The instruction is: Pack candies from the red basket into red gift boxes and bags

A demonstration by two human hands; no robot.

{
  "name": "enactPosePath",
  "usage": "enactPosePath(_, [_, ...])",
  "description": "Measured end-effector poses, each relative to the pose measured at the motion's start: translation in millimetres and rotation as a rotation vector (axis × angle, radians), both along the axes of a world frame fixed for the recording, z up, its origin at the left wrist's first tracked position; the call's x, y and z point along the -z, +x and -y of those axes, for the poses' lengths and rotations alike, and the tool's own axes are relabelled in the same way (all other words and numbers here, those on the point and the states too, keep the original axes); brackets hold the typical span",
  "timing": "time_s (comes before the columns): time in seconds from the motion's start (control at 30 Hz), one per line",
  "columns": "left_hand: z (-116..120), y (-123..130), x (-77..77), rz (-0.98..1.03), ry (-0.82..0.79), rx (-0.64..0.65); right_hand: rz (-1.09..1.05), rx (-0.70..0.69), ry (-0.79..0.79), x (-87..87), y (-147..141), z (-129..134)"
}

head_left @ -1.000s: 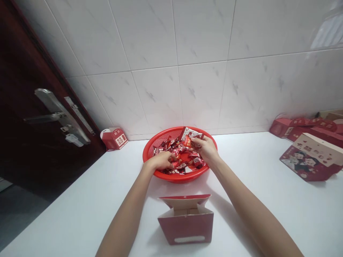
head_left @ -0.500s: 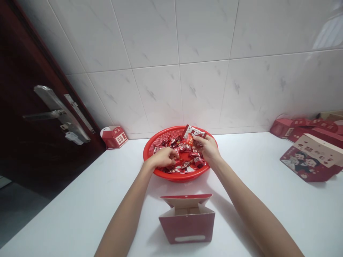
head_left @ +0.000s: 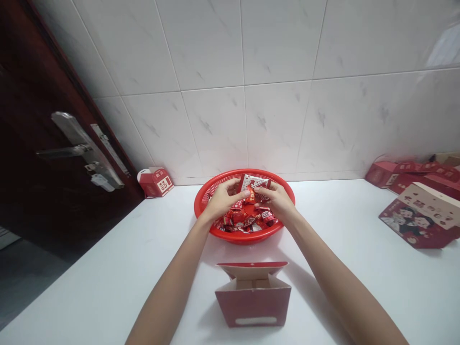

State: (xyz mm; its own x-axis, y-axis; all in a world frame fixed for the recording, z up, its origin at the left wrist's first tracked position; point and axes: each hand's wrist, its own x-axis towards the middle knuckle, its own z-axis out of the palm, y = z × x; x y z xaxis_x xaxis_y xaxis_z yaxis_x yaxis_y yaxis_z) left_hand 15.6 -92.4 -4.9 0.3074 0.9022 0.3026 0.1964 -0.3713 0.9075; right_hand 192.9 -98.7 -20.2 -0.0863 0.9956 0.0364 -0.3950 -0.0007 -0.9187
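Both hands over the basket, and it's close work here! The right hand (head_left: 276,200) is closed on a small clutch of packets: a white packet (head_left: 254,181) tilted up at the back, an orange packet (head_left: 250,195) in front of it, fingers and thumb pinched at their right side. In from the other side comes the left hand (head_left: 225,199), thumb stretched to the orange packet, fingers curled by the white one's left edge; whether it grips or merely touches, you cannot tell. Only a narrow gap separates the two sets of fingertips.

Below them, wrapped sweets (head_left: 239,218) lie heaped inside the red basket (head_left: 200,208), which sits on the white table (head_left: 108,273) near the tiled wall (head_left: 215,52). Between the forearms, nearer the person, stands the open box (head_left: 253,306), upright, flaps raised, mouth showing.

Out to the left, a small box (head_left: 155,182) by the wall, near the door (head_left: 25,201). Away right, a printed box (head_left: 419,220) leans in front of more red boxes (head_left: 398,173).
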Motion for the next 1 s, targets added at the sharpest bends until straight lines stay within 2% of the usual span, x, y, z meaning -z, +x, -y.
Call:
enactPosePath(0.23, [-2,-3,2.3,-0.058,0.032,0.06,0.027,-0.128,-0.006,-1.5,1,2])
enactPosePath(0.33, [-4,-10,-0.3,-0.159,0.011,0.089,0.053,-0.108,0.016,0.5,1,1])
enactPosePath(0.43, [-8,-26,-3.8,-0.284,-0.108,0.016,0.064,-0.017,0.002,3.5,2,-2])
enactPosePath(0.5, [-12,-37,-4.0,-0.412,-0.167,-0.018,0.055,0.053,0.0,5.5,2,-5])
enactPosePath(0.63, [-17,-46,4.8,-0.846,-0.196,0.035,0.039,0.098,0.034,7.8,2,-8])
enactPosePath(0.7, [-18,-44,11.3,-0.927,-0.248,0.037,0.046,0.102,0.038,7.7,1,-8])
enactPosePath(0.8, [-19,-39,15.5,-0.879,-0.28,0.029,0.047,0.127,0.027,6.4,1,-7])
enactPosePath(0.9, [-18,-40,9.5,-0.758,-0.168,0.032,0.043,0.151,0.017,4.8,1,-6])
enactPosePath(1.0, [-16,-43,-0.5,-0.531,-0.055,0.015,0.046,0.153,0.018,4.2,1,-5])
